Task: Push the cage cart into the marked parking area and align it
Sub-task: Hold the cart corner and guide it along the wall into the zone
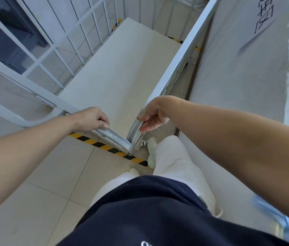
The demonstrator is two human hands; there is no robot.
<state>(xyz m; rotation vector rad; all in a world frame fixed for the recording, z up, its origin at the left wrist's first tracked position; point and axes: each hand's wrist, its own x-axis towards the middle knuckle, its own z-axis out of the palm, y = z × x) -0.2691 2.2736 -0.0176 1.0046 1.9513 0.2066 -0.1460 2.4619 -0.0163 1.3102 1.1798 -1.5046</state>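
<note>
Left hand point(90, 118) curled over cage cart point(122, 71) top rail, right hand point(153, 115) gripping adjoining rail at near corner. Cart over yellow-black floor tape point(104, 146), beside wall. Handwritten paper sign point(264, 13) on wall, characters unreadable.

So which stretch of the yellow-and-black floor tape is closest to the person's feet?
The long yellow-and-black striped tape strip running diagonally under the grey metal cage cart's near corner, ending at the pale shoe. The other bits show far off beyond the cart.
</note>
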